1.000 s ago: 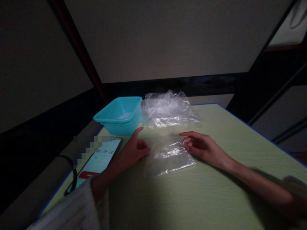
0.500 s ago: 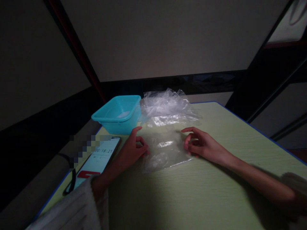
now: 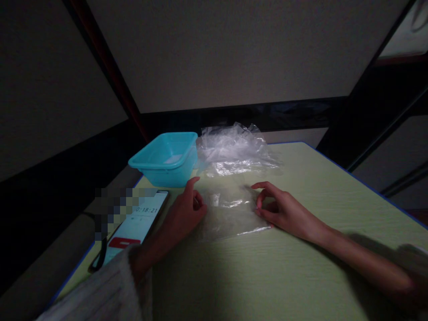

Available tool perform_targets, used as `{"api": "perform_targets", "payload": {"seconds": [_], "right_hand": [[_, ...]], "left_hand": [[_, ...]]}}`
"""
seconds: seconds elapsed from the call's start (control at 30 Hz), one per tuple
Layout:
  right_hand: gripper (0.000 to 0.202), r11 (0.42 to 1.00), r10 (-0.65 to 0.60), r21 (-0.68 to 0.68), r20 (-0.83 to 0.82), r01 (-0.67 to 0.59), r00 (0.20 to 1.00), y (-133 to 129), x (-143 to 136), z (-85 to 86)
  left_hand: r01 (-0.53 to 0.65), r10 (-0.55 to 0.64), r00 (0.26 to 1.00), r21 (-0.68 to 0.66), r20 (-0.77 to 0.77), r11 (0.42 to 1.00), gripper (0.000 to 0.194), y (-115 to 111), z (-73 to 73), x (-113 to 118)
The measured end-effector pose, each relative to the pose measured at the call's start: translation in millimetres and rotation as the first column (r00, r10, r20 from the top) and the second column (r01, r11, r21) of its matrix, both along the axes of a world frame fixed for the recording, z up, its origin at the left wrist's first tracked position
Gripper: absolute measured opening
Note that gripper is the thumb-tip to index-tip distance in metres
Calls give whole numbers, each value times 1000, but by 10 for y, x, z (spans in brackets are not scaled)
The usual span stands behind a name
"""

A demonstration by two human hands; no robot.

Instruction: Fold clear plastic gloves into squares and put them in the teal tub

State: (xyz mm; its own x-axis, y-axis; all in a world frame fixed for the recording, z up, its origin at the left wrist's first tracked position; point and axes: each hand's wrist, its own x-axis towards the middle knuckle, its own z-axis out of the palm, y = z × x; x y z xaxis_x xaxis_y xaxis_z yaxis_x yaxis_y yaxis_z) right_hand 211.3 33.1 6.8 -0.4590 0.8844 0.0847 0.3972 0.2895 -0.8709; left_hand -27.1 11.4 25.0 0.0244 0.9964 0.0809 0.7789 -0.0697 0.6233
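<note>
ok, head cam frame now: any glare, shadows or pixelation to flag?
Head view: dim overall, darkest at far left; glare streaks on the flat clear bag and crumpled clear plastic; soft shadows on the table around the right forearm; pixelated blocks by the lit phone cover part of its upper left.

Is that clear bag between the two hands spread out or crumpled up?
Spread out: the clear bag lies mostly flat on the table, its near edge nearly straight.
</note>
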Motion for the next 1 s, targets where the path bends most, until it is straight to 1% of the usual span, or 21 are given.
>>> {"api": "perform_targets", "payload": {"seconds": [0.07,0.13,0.17,0.2,0.23,0.27,0.33,0.4,0.43,0.5,0.6,0.77,0.9,1.0], "right_hand": [[32,981,-58,189,123,35,991,-18,8,36],[23,921,-106,388,197,22,975,-42,11,82],[22,889,-97,457,222,-16,970,-58,6,102],[23,864,-66,498,248,-69,967,-75,-3,115],[26,846,-28,517,281,-127,959,-92,-18,121],[30,834,9,520,322,-185,947,-109,-36,117],[39,814,56,508,415,-283,908,-139,-74,84],[47,799,70,490,500,-348,863,-157,-102,32],[49,796,74,477,534,-372,842,-161,-109,6],[53,801,80,447,577,-397,813,-162,-110,-40],[57,811,93,426,584,-401,806,-159,-95,-77],[61,824,110,395,592,-406,799,-172,-77,-59],[55,844,121,363,587,-394,800,-131,-20,-2],[49,863,94,366,559,-347,824,-42,65,31]], "left_hand": [[-11,17,996,56,-93,998,58,-16,-41,2],[28,4,985,178,-174,984,52,-42,-92,21],[76,-28,979,237,-200,968,48,-59,-118,38],[141,-80,972,280,-220,950,43,-78,-144,60],[215,-146,960,296,-238,931,40,-97,-167,84],[287,-216,942,285,-257,914,38,-117,-188,109],[403,-335,896,219,-292,888,40,-149,-217,153],[475,-417,853,138,-315,869,45,-167,-229,177],[493,-440,839,106,-320,863,48,-171,-229,181],[512,-466,823,68,-324,857,51,-169,-221,179],[530,-493,804,26,-331,847,54,-156,-203,173],[544,-525,763,-63,-377,836,62,-137,-173,162],[541,-518,774,-46,-365,840,54,-113,-153,68],[560,-530,781,-7,-331,829,48,-102,-144,-9]]}}
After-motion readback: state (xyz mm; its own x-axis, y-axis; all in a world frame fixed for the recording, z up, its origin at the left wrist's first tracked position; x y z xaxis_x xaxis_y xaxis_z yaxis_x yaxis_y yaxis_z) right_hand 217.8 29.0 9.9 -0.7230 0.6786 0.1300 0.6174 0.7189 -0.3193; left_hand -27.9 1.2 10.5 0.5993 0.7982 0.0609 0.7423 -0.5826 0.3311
